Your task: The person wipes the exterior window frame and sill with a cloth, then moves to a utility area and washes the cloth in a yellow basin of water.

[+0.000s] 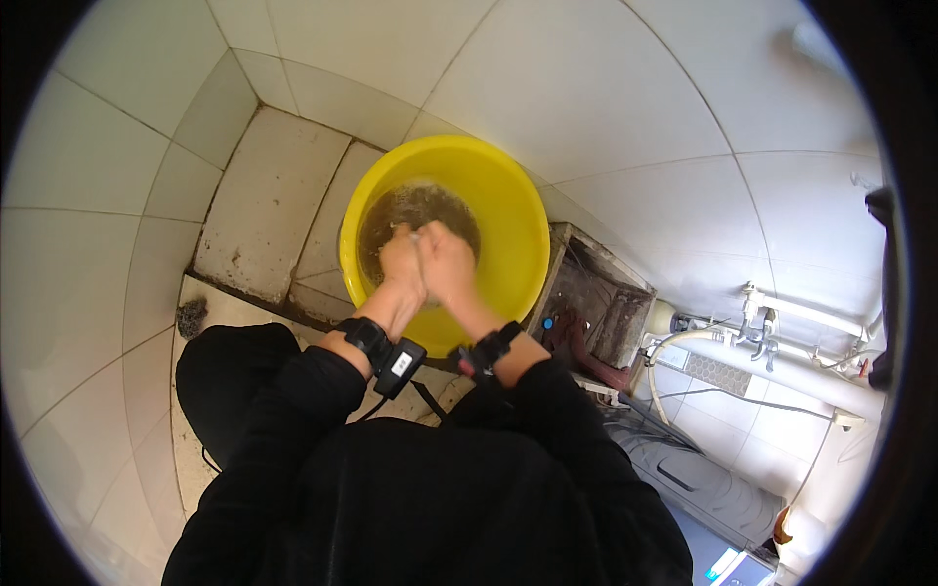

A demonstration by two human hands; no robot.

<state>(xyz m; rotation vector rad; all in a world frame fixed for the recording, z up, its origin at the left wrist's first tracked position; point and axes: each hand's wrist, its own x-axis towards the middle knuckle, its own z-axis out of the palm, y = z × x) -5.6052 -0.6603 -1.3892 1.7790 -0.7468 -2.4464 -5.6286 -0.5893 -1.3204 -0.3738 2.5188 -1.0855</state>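
Note:
Both my hands are together inside a yellow plastic basin (516, 225), just above or touching murky brown water (410, 200) with a little froth at its edge. My left hand (399, 262) has its fingers curled and pressed against the right. Beside it, my right hand (449, 259) is also closed, slightly smeared by motion. A small pale bit shows between the hands, too little to name; whatever else they hold is hidden. Each wrist wears a black strap, with a small black device (401, 367) on the left one.
Right of the basin is a dirty open concrete trough (596, 293) with a reddish-brown pipe or hose (591, 354) in it. Taps (760, 327) and white pipes run along the right wall. A grey ribbed appliance (684, 479) stands at lower right. A dark scrubbing pad (191, 317) lies at left.

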